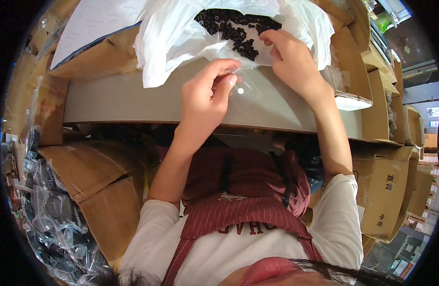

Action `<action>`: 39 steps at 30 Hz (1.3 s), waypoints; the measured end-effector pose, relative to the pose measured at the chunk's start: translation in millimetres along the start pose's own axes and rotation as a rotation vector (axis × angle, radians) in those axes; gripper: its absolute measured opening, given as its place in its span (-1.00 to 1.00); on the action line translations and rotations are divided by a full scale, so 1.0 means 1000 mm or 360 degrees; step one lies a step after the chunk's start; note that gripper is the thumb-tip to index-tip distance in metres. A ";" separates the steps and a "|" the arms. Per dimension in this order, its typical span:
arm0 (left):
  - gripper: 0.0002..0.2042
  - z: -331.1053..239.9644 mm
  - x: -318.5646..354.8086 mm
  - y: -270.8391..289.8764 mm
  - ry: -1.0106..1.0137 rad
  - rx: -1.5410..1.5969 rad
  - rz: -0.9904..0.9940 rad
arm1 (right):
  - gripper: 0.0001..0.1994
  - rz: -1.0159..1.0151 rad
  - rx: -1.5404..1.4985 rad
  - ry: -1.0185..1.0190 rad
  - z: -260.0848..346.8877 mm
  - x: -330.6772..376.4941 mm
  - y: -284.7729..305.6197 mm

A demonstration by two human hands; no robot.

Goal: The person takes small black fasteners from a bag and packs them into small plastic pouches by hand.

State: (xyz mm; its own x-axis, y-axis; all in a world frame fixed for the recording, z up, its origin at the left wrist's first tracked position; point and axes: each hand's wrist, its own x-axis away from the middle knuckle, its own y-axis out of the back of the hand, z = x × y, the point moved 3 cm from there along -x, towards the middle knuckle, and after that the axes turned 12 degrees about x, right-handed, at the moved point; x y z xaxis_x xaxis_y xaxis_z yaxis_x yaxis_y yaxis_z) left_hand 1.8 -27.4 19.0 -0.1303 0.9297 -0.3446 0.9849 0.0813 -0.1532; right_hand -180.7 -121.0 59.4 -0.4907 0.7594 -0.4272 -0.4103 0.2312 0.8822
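My left hand point(207, 90) pinches a small clear plastic bag point(250, 90) between thumb and fingers, above the table's near side. The bag is see-through, with a round white spot on it. Just beyond, a heap of small black parts point(234, 33), screw-like in shape, lies on a spread-open white plastic bag point(176, 33). At the heap's right edge is my right hand point(293, 57), its fingers curled in over the white plastic. Whatever its fingertips hold, if anything, is hidden.
The grey table point(148, 102) ends close to my body. Cardboard boxes point(100, 57) flank the white bag on the left, and an open carton point(348, 66) stands on the right. Clear-wrapped dark items point(57, 209) pile up at lower left. More cartons point(384, 190) stand at right.
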 end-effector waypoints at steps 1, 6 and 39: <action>-0.86 0.001 0.001 0.002 0.0000 0.0000 0.0004 | -0.66 0.0030 0.0056 0.0000 -0.001 0.002 -0.003; -0.88 0.000 0.006 -0.001 -0.0090 -0.0219 0.0056 | -0.73 0.0080 0.0242 0.0053 0.005 0.004 -0.012; -0.82 -0.005 0.003 -0.008 -0.0529 -0.0679 0.0040 | -0.84 -0.0235 0.0044 -0.0002 0.014 0.023 -0.017</action>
State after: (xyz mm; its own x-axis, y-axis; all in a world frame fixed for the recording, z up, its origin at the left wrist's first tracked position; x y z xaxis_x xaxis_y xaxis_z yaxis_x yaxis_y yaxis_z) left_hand -6.0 -23.6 23.4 -0.0671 0.7748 -0.6286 0.9382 0.2635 0.2246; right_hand -174.2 -98.7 37.5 -0.4256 0.7165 -0.5527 -0.4566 0.3573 0.8147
